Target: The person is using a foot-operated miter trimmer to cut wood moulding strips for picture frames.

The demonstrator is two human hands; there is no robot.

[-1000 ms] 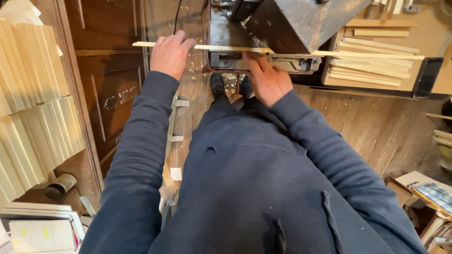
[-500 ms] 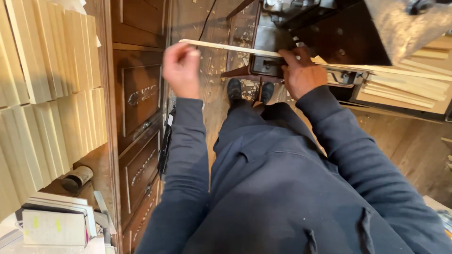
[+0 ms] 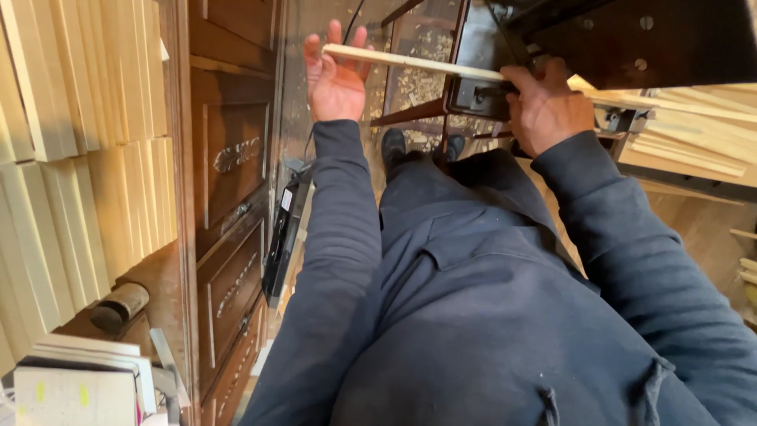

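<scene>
I hold a thin pale wooden strip [image 3: 410,61] level in front of me, above the floor, running from my left hand to my right. My left hand [image 3: 335,75] supports its left end: palm open toward the camera, fingers spread upward behind the strip, thumb side below it, so the grip there is loose and apart rather than closed. My right hand [image 3: 548,106] is clamped around the strip further right, knuckles up, just beside a dark machine [image 3: 599,39]. The strip's right part passes under my right hand and on along the machine's lower edge.

Below the strip the floor [image 3: 418,79] carries wood chips and shavings. My two dark shoes [image 3: 394,146] stand there, near the machine's frame. To my left stands a dark wooden cabinet [image 3: 233,166] with drawers. Left of it, pale boards [image 3: 79,142] are stacked upright in rows. To the right, beyond the machine, more pale strips [image 3: 686,134] lie in a pile. A black bar-shaped device [image 3: 284,237] leans by the cabinet's foot.
</scene>
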